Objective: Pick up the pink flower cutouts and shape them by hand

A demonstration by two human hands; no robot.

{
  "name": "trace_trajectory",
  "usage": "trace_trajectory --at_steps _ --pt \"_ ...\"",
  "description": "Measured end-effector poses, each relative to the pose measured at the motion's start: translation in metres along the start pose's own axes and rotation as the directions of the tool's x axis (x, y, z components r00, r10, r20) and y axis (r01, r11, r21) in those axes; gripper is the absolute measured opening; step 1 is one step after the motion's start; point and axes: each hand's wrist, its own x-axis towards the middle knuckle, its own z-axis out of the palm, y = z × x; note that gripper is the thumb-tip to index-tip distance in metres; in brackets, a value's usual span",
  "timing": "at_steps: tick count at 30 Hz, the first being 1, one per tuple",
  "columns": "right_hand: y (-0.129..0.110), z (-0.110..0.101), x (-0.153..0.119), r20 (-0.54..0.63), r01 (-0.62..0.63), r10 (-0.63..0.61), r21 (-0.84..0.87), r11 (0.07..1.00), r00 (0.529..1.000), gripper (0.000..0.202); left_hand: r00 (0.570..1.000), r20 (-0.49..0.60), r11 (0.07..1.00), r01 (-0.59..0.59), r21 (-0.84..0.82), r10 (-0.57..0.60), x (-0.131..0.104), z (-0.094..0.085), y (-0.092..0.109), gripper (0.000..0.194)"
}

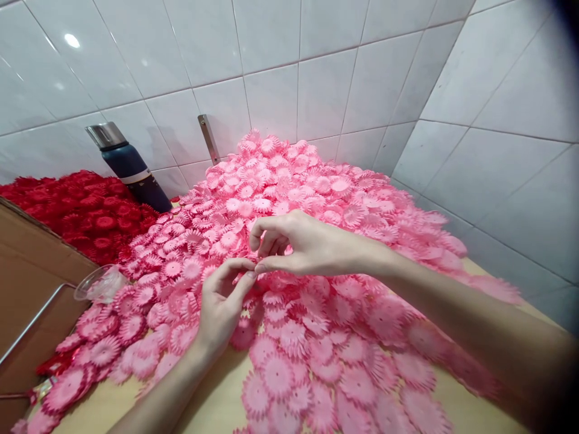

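Above a big heap of pink fringed paper flowers (289, 181), both hands meet with their fingertips close together. My left hand (224, 301) pinches thumb against forefinger; whatever is between them is too small to name. My right hand (289, 244) comes in from the right, fingers curled and thumb reaching to the left fingertips. Anything it holds is hidden or too fine to make out. Flat pink flower discs (278, 374) with small centre holes lie spread below the hands.
A dark blue bottle (136, 175) with a steel cap leans by the tiled wall (271, 36). Red paper flowers (90, 217) are piled at the left, behind a cardboard box (36, 271). A clear plastic dish (102, 284) sits beside the box on the pale table (217, 386).
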Motion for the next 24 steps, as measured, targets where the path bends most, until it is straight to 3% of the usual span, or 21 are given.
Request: trace_trajectory --at_steps 6,16,24 --pt "0.0041 -0.0006 0.0016 -0.062 -0.008 0.007 -0.013 1.0 0.998 0.025 1.0 -0.027 1.0 0.007 -0.024 -0.008 -0.0008 0.0024 0.0029 0.011" --pt "-0.0022 -0.0021 0.0009 0.087 -0.083 0.069 0.17 0.982 0.994 0.021 0.992 -0.126 0.998 0.008 -0.059 -0.015 0.003 0.0031 -0.0032 0.016" --pt "0.0019 -0.0009 0.0024 0.067 -0.063 0.05 0.219 0.974 0.996 0.015 0.992 -0.117 0.999 0.04 -0.032 -0.043 0.0022 0.0039 -0.0006 0.017"
